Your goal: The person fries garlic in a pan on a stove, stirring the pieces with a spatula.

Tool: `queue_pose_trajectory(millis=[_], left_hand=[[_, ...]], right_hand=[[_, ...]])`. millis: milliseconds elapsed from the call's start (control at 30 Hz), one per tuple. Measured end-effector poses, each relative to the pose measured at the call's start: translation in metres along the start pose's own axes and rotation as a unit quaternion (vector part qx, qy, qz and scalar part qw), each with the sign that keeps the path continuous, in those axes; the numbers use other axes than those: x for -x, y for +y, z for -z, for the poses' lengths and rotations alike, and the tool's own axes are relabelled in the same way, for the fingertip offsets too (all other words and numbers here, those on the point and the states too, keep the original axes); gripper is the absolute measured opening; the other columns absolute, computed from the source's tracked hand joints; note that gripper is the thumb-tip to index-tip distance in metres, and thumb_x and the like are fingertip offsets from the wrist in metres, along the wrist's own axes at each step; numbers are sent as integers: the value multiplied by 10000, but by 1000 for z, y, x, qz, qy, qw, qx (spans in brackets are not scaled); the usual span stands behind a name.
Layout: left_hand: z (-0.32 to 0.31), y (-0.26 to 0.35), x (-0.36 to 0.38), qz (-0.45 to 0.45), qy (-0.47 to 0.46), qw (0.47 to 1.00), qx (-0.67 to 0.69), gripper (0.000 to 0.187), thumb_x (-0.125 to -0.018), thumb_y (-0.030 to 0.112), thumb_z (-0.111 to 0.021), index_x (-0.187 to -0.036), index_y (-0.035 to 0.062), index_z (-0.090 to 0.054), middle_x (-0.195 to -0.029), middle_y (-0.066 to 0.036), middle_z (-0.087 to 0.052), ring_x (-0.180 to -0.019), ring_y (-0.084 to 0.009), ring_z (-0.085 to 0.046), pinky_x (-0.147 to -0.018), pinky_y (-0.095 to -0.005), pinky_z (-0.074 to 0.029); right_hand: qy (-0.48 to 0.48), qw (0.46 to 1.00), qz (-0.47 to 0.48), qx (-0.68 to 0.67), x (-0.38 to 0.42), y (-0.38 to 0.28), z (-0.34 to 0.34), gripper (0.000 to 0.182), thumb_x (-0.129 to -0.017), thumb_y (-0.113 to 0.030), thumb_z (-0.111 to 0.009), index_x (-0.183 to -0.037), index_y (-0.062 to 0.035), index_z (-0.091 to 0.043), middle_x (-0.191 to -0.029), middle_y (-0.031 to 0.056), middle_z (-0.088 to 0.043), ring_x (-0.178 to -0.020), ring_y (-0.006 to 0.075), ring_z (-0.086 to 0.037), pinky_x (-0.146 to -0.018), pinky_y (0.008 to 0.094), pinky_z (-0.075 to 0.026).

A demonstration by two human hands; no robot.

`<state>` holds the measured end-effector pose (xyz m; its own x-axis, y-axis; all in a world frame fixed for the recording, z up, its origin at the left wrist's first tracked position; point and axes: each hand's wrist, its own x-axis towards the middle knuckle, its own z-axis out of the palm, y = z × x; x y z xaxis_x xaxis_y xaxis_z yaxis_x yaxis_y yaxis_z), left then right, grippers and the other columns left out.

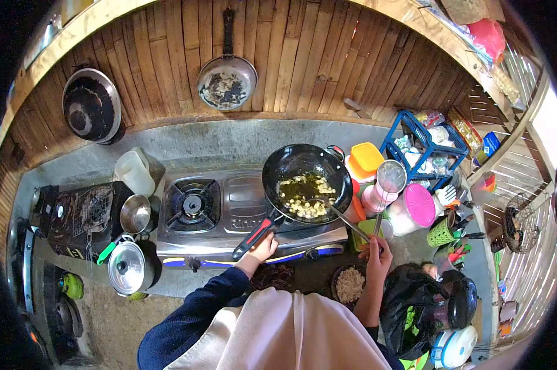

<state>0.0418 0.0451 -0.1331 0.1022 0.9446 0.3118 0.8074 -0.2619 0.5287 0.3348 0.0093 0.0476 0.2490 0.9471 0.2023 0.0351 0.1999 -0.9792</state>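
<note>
A black wok (303,157) sits tilted over the right side of the gas stove (244,213), with pale chopped pieces (309,206) in oil inside it. My left hand (263,248) is closed on the wok's black-and-red handle (252,239). My right hand (375,256) is closed around the handle of a metal spatula (346,219), whose blade is among the pieces. The same hand also grips the long handle of a strainer (390,177), its round head raised beside the wok. Fingertips of the right hand are partly hidden.
To the left stand a lidded pot (129,268) and a small saucepan (136,214). A bowl of crumbly food (350,283) lies below my right hand. A pink-lidded container (419,205), a blue rack (423,145) and a black plastic bag (408,296) crowd the right. Pans hang on the wall.
</note>
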Motion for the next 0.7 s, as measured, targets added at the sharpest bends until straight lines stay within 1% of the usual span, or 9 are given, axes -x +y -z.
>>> queue_pose_trajectory(millis=[67, 167, 233, 300, 367, 433, 500, 600, 700], left_hand=[[-3, -2, 0, -6, 10, 1000, -4, 273, -772, 258, -495, -852, 4, -555, -857, -197, -549, -827, -360, -538, -754, -435, -424], [-5, -3, 1, -10, 21, 1000, -2, 282, -784, 261, -479, -865, 2, -558, -861, -194, -552, -835, -359, -536, -756, -433, -423], [-2, -1, 1, 30, -34, 999, -9, 301, -791, 248, -476, -934, -1, -565, -979, -181, -548, -935, -339, -527, -837, -396, -417], [-2, -1, 1, 23, -23, 999, -19, 298, -790, 253, -475, -926, 5, -568, -946, -175, -556, -912, -331, -535, -821, -399, -423], [-3, -3, 1, 11, -5, 1000, -8, 273, -789, 254, -483, -867, 2, -554, -881, -195, -544, -838, -360, -533, -753, -437, -423], [0, 2, 2, 11, 21, 999, 22, 257, -788, 246, -486, -848, 5, -551, -853, -194, -546, -819, -360, -536, -741, -435, -426], [8, 8, 2, 15, 18, 1000, 6, 239, -782, 237, -486, -824, 9, -544, -798, -191, -550, -775, -359, -545, -723, -430, -433], [7, 9, 1, 32, 9, 999, -4, 239, -770, 235, -492, -825, 8, -545, -813, -191, -550, -794, -354, -543, -738, -432, -432], [4, 4, -3, -14, 44, 998, -37, 246, -761, 252, -500, -804, 20, -570, -842, -160, -552, -798, -328, -551, -721, -420, -443]], right_hand=[[24, 1000, 7, -5, 5, -3, 0, 227, -895, -161, -501, -979, 39, -565, -648, 81, -590, -488, 103, -517, -462, 215, -416], [31, 999, 20, -6, 14, -4, -3, 226, -897, -164, -498, -976, 36, -566, -636, 80, -582, -487, 100, -512, -466, 215, -419], [30, 999, 32, 10, 20, -9, -4, 227, -898, -164, -495, -978, 36, -566, -636, 79, -581, -488, 99, -510, -466, 215, -419], [27, 998, 46, 24, 24, -11, -6, 227, -899, -163, -492, -979, 36, -566, -635, 77, -580, -489, 98, -508, -467, 215, -420], [28, 999, 23, 26, 26, -9, -7, 222, -900, -158, -488, -989, 30, -567, -644, 79, -582, -492, 96, -506, -466, 210, -411], [19, 1000, 9, 23, 26, -3, -9, 222, -895, -155, -498, -993, 30, -572, -668, 73, -582, -511, 94, -512, -478, 211, -426], [10, 1000, -7, 19, 27, 2, -14, 222, -889, -152, -508, -996, 30, -577, -693, 67, -583, -531, 93, -518, -490, 213, -440], [-27, 999, -27, 22, 25, 5, -22, 259, -892, -158, -501, -1075, 20, -545, -761, 68, -596, -537, 73, -510, -491, 207, -438], [-46, 998, -36, 5, 16, 21, -30, 255, -894, -146, -493, -1092, 6, -544, -769, 83, -607, -503, 80, -507, -458, 196, -399]])
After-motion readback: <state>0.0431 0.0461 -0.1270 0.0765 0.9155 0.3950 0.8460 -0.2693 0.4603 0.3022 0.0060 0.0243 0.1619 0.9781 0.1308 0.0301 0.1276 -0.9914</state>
